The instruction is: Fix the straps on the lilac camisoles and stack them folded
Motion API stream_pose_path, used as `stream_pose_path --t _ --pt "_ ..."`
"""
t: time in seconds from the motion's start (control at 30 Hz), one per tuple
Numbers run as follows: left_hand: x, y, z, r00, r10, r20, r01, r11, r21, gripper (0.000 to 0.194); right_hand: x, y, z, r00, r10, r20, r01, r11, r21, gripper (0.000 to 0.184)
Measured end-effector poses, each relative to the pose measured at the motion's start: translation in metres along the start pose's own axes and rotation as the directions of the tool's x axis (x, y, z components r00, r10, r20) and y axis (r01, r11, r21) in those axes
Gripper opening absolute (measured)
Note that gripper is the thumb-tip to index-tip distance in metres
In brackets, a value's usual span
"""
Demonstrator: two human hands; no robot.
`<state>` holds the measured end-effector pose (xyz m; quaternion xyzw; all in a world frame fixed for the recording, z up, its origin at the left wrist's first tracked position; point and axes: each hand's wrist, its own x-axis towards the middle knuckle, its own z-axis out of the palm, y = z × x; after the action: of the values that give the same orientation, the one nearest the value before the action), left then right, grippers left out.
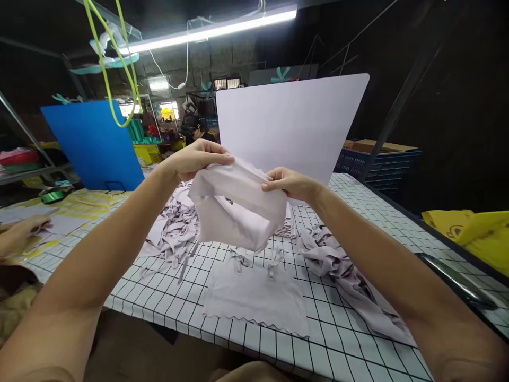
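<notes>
Both hands hold a pale mauve camisole top (234,188) up in the air above the table. My left hand (199,157) pinches its upper left edge between thumb and fingers. At the upper right edge, the fingers of my right hand (288,183) are closed on the cloth. The fabric sags between them with a wide opening showing, and a thin strap seems to dangle at its left. Below, a matching camisole (254,297) with two straps and a wavy hem lies flat near the table's front edge.
Loose pale garments (175,223) pile up at the left, and another heap (334,260) lies at the right. A white board (290,127) and a blue board (95,143) stand upright behind. Another person's hand (26,228) works at far left. Blue crates (374,167) stand beyond the table (167,302).
</notes>
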<state>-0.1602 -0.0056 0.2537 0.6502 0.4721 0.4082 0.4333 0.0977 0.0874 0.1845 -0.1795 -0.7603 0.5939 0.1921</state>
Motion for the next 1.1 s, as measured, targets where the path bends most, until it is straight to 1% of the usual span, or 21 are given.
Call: stream_pose_path --t 0.07,0.13,0.27,0.4,0.47,0.5,0.57,0.6,0.63,0.67,0.7,0.73,0.77,0.83,0.87,0.9,0.93,1.03,1.07,1.1 --pt "-0.01 -0.001 -0.011 0.999 0.004 -0.034 -0.005 1.0 -0.024 0.014 -0.01 0.004 -0.012 0.999 0.034 0.002 -0.034 0.998 -0.056 0.041" --pt "-0.017 -0.007 -0.019 0.997 0.03 -0.067 -0.035 0.997 -0.073 0.017 -0.019 0.008 -0.022 0.999 0.029 -0.017 -0.03 0.995 -0.095 0.044" --pt "-0.025 -0.029 -0.034 0.991 0.053 -0.123 -0.072 0.985 -0.159 0.028 -0.037 0.011 -0.036 0.999 -0.01 -0.033 0.003 0.98 -0.201 0.042" --pt "-0.029 -0.052 -0.046 0.991 -0.008 -0.133 -0.004 0.996 -0.094 0.033 -0.053 0.008 -0.046 0.995 -0.037 -0.093 0.013 0.968 -0.252 0.039" --pt "-0.028 -0.056 -0.041 0.99 -0.017 -0.14 0.012 0.999 -0.035 0.035 -0.054 0.005 -0.043 0.992 -0.03 -0.121 -0.003 0.963 -0.268 0.04" --pt "-0.026 -0.055 -0.034 0.989 0.006 -0.146 -0.005 1.0 0.005 0.036 -0.052 0.003 -0.038 0.991 -0.024 -0.128 -0.013 0.959 -0.282 0.038" --pt "-0.019 -0.048 -0.012 0.987 0.097 -0.132 -0.081 0.99 0.118 0.036 -0.039 0.001 -0.02 0.992 -0.043 -0.121 0.008 0.962 -0.274 0.033" --pt "-0.015 -0.043 0.001 0.984 0.149 -0.103 -0.128 0.975 0.183 0.036 -0.03 0.001 -0.009 0.993 -0.069 -0.098 0.044 0.97 -0.238 0.035" --pt "-0.01 -0.038 0.014 0.981 0.183 -0.058 -0.165 0.957 0.24 0.035 -0.02 0.001 0.002 0.992 -0.105 -0.07 0.092 0.98 -0.178 0.04" --pt "-0.006 -0.033 0.025 0.981 0.194 -0.011 -0.184 0.946 0.268 0.035 -0.01 0.002 0.011 0.989 -0.145 -0.022 0.142 0.986 -0.092 0.046" --pt "-0.002 -0.03 0.032 0.984 0.173 0.031 -0.175 0.947 0.27 0.035 -0.002 0.003 0.017 0.986 -0.169 -0.005 0.169 0.985 -0.026 0.046" --pt "0.0 -0.028 0.036 0.988 0.146 0.05 -0.154 0.955 0.255 0.035 0.003 0.004 0.019 0.983 -0.181 -0.025 0.182 0.983 0.014 0.043" --pt "0.001 -0.028 0.037 0.992 0.113 0.051 -0.121 0.965 0.231 0.035 0.006 0.005 0.018 0.982 -0.179 -0.069 0.181 0.983 0.031 0.04" --pt "-0.002 -0.033 0.032 0.999 0.047 0.023 -0.05 0.985 0.166 0.036 0.004 0.005 0.01 0.977 -0.136 -0.163 0.14 0.99 0.013 0.037" --pt "-0.004 -0.037 0.029 1.0 0.021 0.006 -0.021 0.991 0.132 0.036 0.001 0.005 0.006 0.975 -0.117 -0.187 0.118 0.993 -0.006 0.035" --pt "-0.007 -0.04 0.027 1.0 0.003 0.0 -0.003 0.995 0.102 0.037 0.0 0.005 0.004 0.978 -0.102 -0.183 0.1 0.995 -0.019 0.034" --pt "-0.008 -0.043 0.027 1.0 -0.004 0.004 0.004 0.997 0.075 0.038 -0.001 0.004 0.004 0.985 -0.094 -0.146 0.091 0.996 -0.023 0.034" --pt "-0.009 -0.047 0.031 0.999 0.014 0.051 -0.014 1.0 0.014 0.037 0.007 0.003 0.018 0.993 -0.108 0.046 0.107 0.994 0.039 0.046" --pt "-0.009 -0.048 0.032 0.997 0.004 0.078 -0.004 1.0 0.005 0.036 0.011 0.003 0.023 0.991 -0.104 0.083 0.099 0.993 0.057 0.047" --pt "-0.009 -0.049 0.033 0.994 -0.025 0.107 0.025 1.0 0.002 0.036 0.013 0.002 0.026 0.992 -0.095 0.085 0.09 0.994 0.061 0.046"
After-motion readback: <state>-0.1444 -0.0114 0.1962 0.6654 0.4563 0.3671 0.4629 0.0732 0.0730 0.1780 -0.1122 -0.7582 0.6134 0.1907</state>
